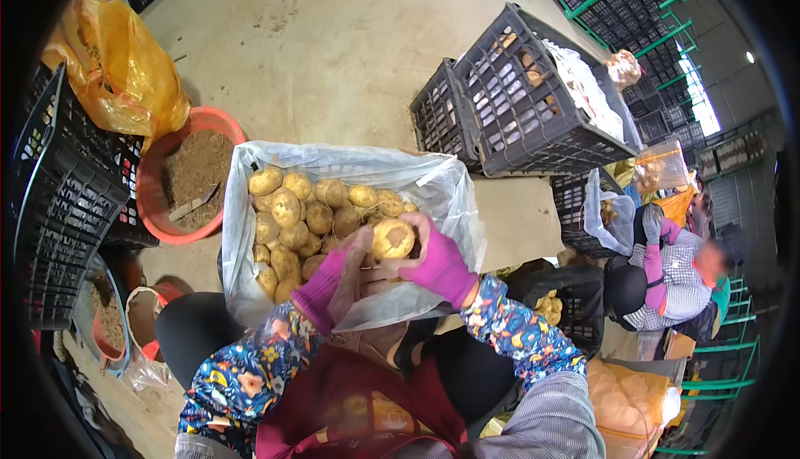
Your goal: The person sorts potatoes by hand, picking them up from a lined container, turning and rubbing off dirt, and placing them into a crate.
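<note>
Both my hands wear magenta gloves with soiled palms. Between them is a round yellow potato (392, 239) with a brown patch on its upper face. My right hand (435, 260) grips its right side and underside, while my left hand (342, 275) touches it from the left with the fingers partly hidden. They hold it over a crate lined with a pale plastic sheet (400, 158). Inside the crate, mostly to the left, lies a heap of potatoes (294, 234) with thin stringy roots among them. My hands cover part of the heap.
Left of the crate stands a red tub (147, 193) of soil with a flat-bladed tool (195, 203) in it. Black plastic crates (78, 203) rise farther left, below a yellow plastic bag (119, 71). Stacked crates (525, 103) stand at upper right. Another person (672, 284) sits at right.
</note>
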The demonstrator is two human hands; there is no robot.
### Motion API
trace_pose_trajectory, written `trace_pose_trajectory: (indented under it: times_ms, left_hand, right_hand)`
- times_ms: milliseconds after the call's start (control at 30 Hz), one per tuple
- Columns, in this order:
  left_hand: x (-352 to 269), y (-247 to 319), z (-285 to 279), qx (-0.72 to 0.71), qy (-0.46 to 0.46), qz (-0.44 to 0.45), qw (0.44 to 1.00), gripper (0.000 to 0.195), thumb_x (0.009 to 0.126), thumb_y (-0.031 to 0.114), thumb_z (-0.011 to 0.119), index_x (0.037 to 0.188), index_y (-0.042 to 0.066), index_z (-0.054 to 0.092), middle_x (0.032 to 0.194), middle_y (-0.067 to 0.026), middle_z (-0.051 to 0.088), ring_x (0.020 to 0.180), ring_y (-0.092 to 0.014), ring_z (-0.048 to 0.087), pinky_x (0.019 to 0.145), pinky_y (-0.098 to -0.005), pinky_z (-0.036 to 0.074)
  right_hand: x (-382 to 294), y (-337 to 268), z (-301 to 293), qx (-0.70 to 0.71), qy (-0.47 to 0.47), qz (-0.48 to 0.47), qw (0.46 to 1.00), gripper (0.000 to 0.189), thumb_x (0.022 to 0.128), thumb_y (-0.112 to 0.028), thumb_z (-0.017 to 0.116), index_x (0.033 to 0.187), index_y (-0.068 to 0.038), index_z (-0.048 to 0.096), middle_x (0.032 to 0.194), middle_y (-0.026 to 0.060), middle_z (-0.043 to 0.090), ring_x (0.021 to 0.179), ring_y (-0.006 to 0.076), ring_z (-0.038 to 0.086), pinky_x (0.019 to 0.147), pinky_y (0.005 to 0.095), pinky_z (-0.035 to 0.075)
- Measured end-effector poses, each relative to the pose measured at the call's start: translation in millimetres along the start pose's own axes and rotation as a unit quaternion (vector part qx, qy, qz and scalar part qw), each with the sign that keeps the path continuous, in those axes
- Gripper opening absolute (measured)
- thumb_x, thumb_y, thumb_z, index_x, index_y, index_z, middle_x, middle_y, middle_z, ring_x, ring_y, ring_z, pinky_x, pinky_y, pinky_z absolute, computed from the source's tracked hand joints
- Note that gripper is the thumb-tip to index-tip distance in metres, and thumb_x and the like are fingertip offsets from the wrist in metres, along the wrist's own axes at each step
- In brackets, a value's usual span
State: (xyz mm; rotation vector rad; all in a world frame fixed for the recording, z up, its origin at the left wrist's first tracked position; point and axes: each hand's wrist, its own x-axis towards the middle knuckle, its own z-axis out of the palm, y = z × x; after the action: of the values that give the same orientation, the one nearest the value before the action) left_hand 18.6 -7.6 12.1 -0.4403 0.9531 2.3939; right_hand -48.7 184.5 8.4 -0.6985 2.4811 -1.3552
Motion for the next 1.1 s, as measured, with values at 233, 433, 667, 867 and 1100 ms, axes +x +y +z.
trace_pose_trajectory:
  times_ms: [233,433,667,867,1100]
  left_hand:
    - [-9,9,12,0.297,-0.028,0.053,0.953,0.054,0.101,0.044,0.046,0.139,0.005,0.047,0.104,-0.0021,0.063,0.089,-0.009,0.061,0.079,-0.0255,0.051]
    - [-10,5,11,0.374,-0.04,0.112,0.92,0.051,0.099,0.038,0.054,0.137,0.004,0.048,0.104,-0.0021,0.061,0.091,-0.009,0.058,0.075,-0.0247,0.05]
    - [6,4,3,0.319,-0.041,0.249,0.913,0.057,0.083,0.007,0.071,0.135,0.004,0.048,0.127,-0.0064,0.051,0.121,-0.016,0.049,0.102,-0.0305,0.042]
    - [3,5,11,0.193,-0.036,0.225,0.954,0.066,0.078,-0.003,0.072,0.138,0.004,0.045,0.131,-0.0045,0.048,0.124,-0.016,0.047,0.105,-0.0314,0.041]
    - [3,2,8,0.235,-0.058,0.259,0.935,0.07,0.078,0.0,0.074,0.14,0.005,0.042,0.132,-0.0042,0.046,0.125,-0.016,0.047,0.104,-0.0308,0.042]
  right_hand:
    - [-35,-43,-12,-0.179,-0.056,0.009,0.982,0.06,0.087,-0.036,0.068,0.136,-0.009,0.046,0.108,0.0186,0.066,0.091,0.0372,0.066,0.077,0.0419,0.053]
    - [-28,13,6,-0.084,0.084,-0.047,0.992,0.036,0.096,-0.028,0.056,0.125,-0.006,0.056,0.099,0.015,0.068,0.085,0.0289,0.067,0.069,0.0363,0.053]
    - [-7,9,2,0.214,-0.001,0.252,0.944,0.037,0.097,-0.029,0.057,0.117,0.003,0.059,0.103,0.0143,0.066,0.091,0.0206,0.066,0.079,0.034,0.052]
    - [-12,-32,3,0.061,0.099,-0.025,0.993,0.028,0.097,-0.022,0.056,0.116,-0.002,0.063,0.094,0.008,0.065,0.084,0.0175,0.062,0.077,0.0339,0.051]
    - [-4,-17,5,0.252,0.119,0.141,0.95,0.023,0.094,-0.011,0.06,0.113,0.001,0.063,0.106,0.0064,0.065,0.099,0.0128,0.061,0.087,0.0275,0.048]
